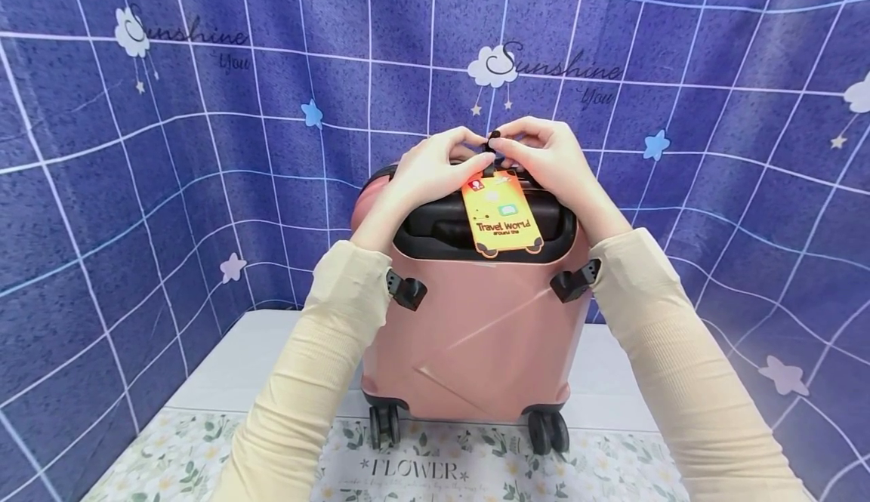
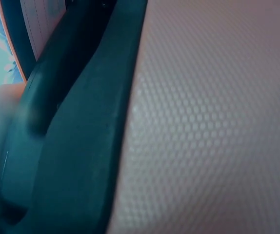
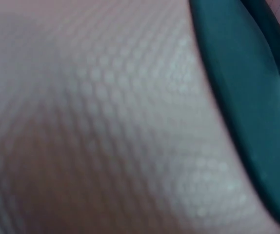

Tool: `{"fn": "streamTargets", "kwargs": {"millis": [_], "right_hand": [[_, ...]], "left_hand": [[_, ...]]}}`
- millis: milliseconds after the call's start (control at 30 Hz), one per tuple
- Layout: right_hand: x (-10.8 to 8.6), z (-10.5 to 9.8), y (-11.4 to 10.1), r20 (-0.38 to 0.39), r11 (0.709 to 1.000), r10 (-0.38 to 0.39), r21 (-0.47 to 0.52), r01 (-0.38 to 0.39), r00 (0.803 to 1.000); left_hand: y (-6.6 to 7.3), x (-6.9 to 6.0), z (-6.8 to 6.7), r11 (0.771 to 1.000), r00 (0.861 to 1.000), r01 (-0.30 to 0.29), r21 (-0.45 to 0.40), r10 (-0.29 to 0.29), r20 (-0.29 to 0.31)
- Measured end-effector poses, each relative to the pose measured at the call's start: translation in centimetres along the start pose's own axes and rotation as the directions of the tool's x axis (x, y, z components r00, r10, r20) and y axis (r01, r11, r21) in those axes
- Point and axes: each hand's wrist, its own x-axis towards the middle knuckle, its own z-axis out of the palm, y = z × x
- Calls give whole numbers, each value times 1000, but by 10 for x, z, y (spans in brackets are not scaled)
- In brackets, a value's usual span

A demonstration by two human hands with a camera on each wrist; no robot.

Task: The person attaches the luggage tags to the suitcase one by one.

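Note:
A yellow-orange luggage tag (image 1: 503, 211) printed "Travel World" hangs over the black top handle area of a pink suitcase (image 1: 469, 328). Above the tag, both hands meet at its black strap (image 1: 494, 140). My left hand (image 1: 435, 166) pinches the strap's lower part near the top of the tag. With thumb and fingers, my right hand (image 1: 550, 158) pinches its upper end. The exact fastening is hidden behind the fingers. Both wrist views show mostly the suitcase's textured shell (image 2: 213, 122) and dark handle trim (image 3: 242, 112), close up; the left hand is blurred at the left edge.
The suitcase stands upright on black wheels (image 1: 547, 432), on a white table surface (image 1: 265, 343) with a floral "FLOWER" mat (image 1: 183, 457) in front. A blue grid curtain (image 1: 272, 147) surrounds the back and sides. Black wrist cameras (image 1: 406, 291) sit at both cuffs, close to the suitcase.

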Motion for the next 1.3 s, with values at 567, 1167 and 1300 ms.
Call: {"fn": "streamTargets", "kwargs": {"millis": [567,1167,1300], "right_hand": [[1,1,-2,11,999,-23,-27,24,1000],[0,1,-1,43,999,15,-40,-13,999],[0,0,-1,39,999,28,-45,-26,999]], "left_hand": [[-1,1,-2,1000,1000,-4,1,4,7],[2,0,0,997,1000,-23,71,23,-3],[2,-1,0,996,1000,-17,85,18,-2]]}}
